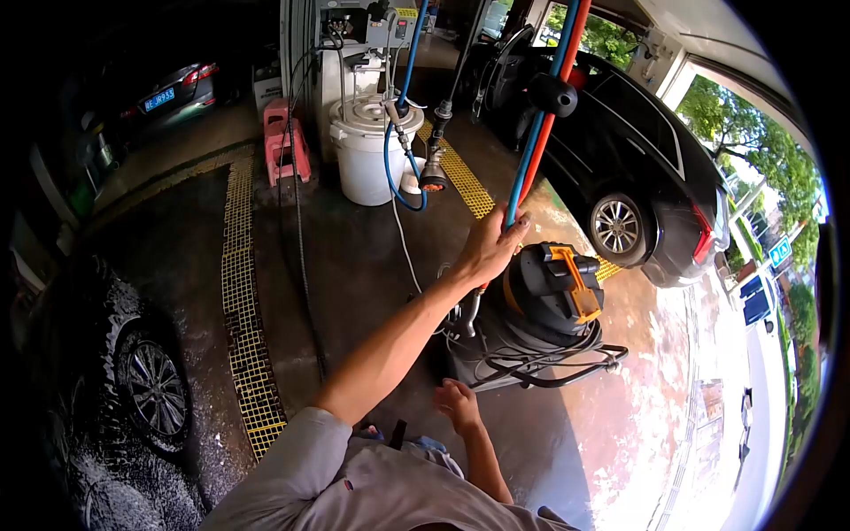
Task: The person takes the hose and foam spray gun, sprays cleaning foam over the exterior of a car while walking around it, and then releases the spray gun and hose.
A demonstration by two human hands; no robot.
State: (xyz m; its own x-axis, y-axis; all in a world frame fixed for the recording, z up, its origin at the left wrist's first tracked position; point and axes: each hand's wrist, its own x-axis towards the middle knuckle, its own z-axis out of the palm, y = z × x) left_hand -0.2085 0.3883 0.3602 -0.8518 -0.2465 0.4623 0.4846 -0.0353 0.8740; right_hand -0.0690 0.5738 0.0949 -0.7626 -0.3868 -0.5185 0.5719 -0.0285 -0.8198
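My left hand (494,250) is wrapped around a blue hose (537,146) and a red hose (560,60) that hang down side by side from above. A black ball-shaped stopper (553,95) sits on the hoses above my grip. Lower down, near my waist, my right hand (458,404) holds nothing, its fingers loosely bent and apart. Just beyond my hands stands a black vacuum cleaner (547,296) with an orange handle. Cables and a dark tubular bar (567,372) are at its near side. The lower ends of the held hoses are partly hidden behind my hand.
A lidded white bucket (365,164) and stacked red stools (285,146) stand ahead. Near the bucket hangs a metal-ended nozzle (434,164). A black car (637,150) is parked right; a foam-flecked car (142,380) is at left. Yellow floor grating (237,292) and a dark cable (305,265) cross the floor.
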